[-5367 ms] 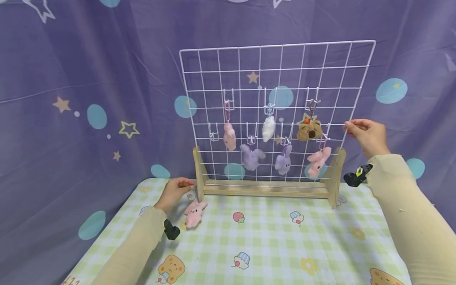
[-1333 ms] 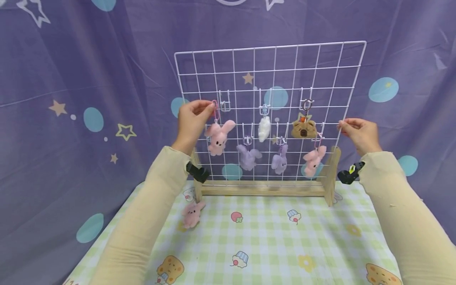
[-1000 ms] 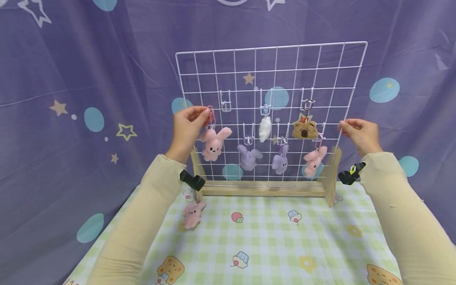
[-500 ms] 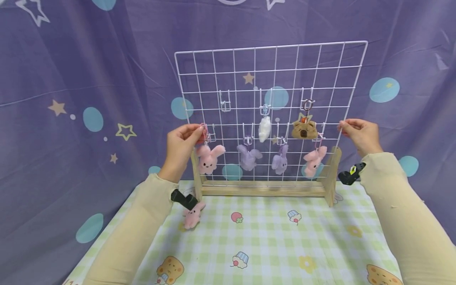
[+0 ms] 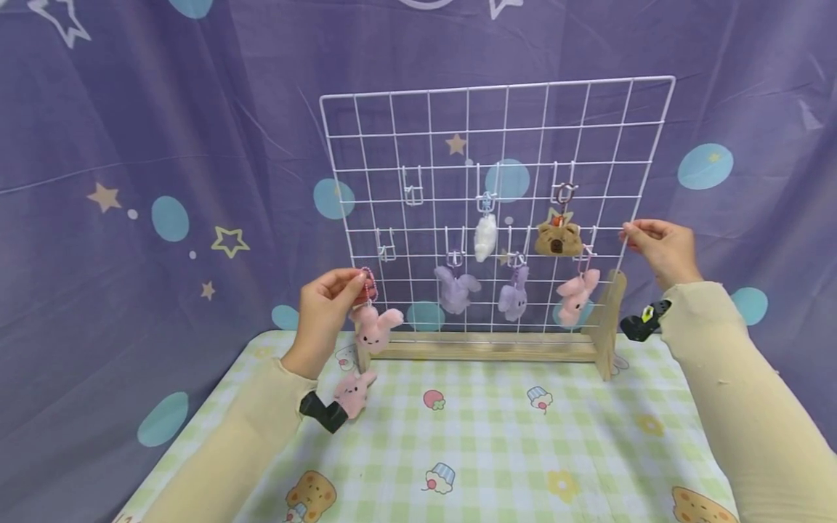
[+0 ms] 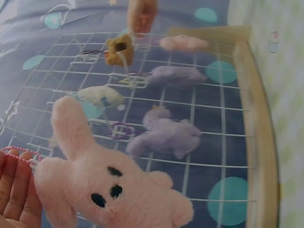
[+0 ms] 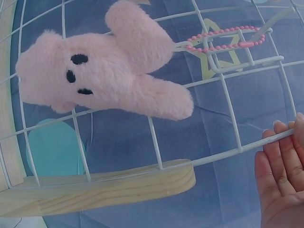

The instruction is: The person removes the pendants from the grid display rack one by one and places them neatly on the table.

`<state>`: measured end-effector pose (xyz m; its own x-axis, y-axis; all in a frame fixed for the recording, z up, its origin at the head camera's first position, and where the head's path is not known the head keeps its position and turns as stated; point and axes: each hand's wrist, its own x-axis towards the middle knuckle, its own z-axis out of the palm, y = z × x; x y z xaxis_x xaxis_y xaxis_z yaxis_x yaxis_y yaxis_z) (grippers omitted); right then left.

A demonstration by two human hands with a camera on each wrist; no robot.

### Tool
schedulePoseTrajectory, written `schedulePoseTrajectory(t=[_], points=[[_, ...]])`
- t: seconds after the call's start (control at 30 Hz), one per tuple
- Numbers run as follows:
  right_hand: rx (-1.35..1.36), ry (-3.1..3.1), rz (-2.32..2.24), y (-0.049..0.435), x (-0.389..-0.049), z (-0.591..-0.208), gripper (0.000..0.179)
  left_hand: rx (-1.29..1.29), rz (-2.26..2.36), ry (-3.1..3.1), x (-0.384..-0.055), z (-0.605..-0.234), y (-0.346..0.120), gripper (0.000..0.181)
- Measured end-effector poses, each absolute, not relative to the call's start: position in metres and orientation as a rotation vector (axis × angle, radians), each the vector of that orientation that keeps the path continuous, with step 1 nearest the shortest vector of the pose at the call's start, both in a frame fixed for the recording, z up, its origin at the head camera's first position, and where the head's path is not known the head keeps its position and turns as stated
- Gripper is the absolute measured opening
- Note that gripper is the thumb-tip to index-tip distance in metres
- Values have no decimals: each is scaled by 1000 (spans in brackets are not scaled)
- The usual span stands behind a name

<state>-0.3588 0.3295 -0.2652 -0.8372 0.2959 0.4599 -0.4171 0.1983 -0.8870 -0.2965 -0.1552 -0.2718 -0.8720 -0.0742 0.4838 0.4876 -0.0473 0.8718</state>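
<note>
My left hand (image 5: 323, 316) pinches the pink bead chain (image 5: 369, 285) of a plush pink bunny keychain (image 5: 374, 330), which dangles before the lower left corner of the white wire grid rack (image 5: 497, 131). In the left wrist view this bunny (image 6: 114, 175) fills the foreground, its face toward the camera. My right hand (image 5: 667, 250) grips the rack's right edge wire between thumb and fingers; the right wrist view shows those fingers (image 7: 280, 161) behind the wire. A second pink bunny (image 5: 353, 394) lies on the table under my left wrist, partly covered by the wrist camera.
Hanging from the rack are a white plush (image 5: 485, 238), a brown bear head (image 5: 558, 238), two purple bunnies (image 5: 458, 289) and another pink bunny (image 5: 578, 296). Two hooks at left, the upper hook (image 5: 413, 195) and lower hook (image 5: 387, 252), are bare. A checked cloth (image 5: 497, 436) covers the table.
The left hand rose from the table, took the pink bunny off the upper left hook, then carried it down and left to the rack's lower corner. The right hand kept its grip.
</note>
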Motion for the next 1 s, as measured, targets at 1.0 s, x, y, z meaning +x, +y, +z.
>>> schedulePoseTrajectory(t=[1.0], points=[[115, -1860, 1776, 316, -345, -255, 14, -313, -2140, -2009, -273, -372, -169, 15]])
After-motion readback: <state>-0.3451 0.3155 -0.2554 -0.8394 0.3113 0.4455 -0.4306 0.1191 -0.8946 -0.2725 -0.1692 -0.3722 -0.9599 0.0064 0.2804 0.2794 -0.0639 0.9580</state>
